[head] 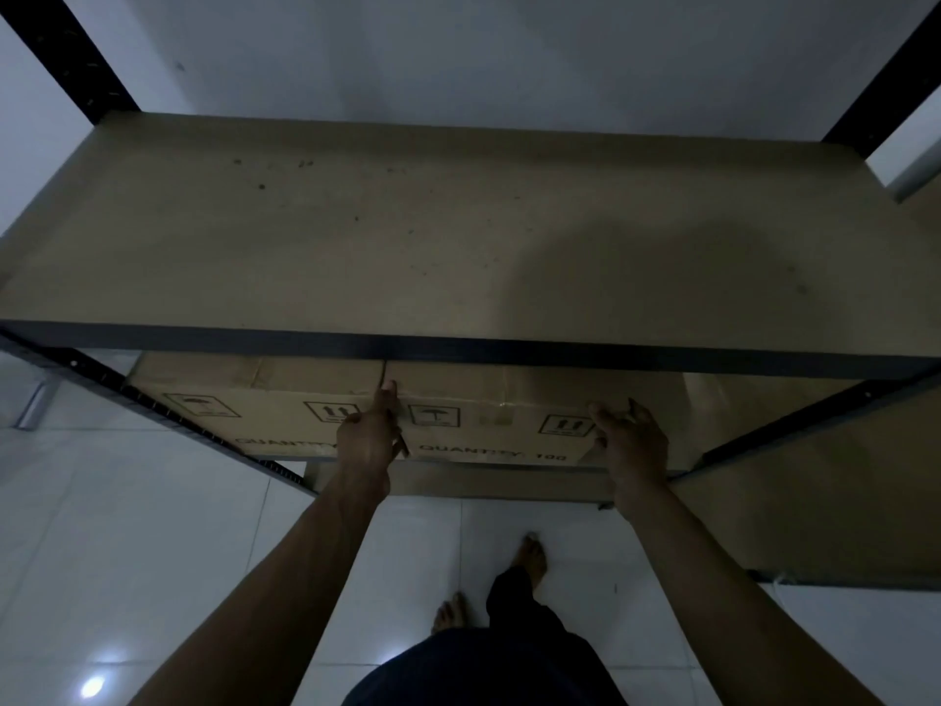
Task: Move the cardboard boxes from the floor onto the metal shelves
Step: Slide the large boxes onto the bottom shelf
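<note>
Two brown cardboard boxes stand side by side on the lower tier of a metal shelf unit [458, 343], under its bare top board. The left box [244, 405] and the right box [499, 405] both show printed handling symbols on their front faces. My left hand [369, 440] rests on the right box's left front corner, at the seam between the boxes, with the index finger pointing up along it. My right hand [634, 438] touches the right box's right front corner, fingers spread and fairly straight.
Black perforated uprights [76, 58] rise at the shelf's back corners. A second shelf unit [835, 501] adjoins on the right. White glossy floor tiles [153, 552] lie below, and my bare feet [532, 557] stand close to the shelf front.
</note>
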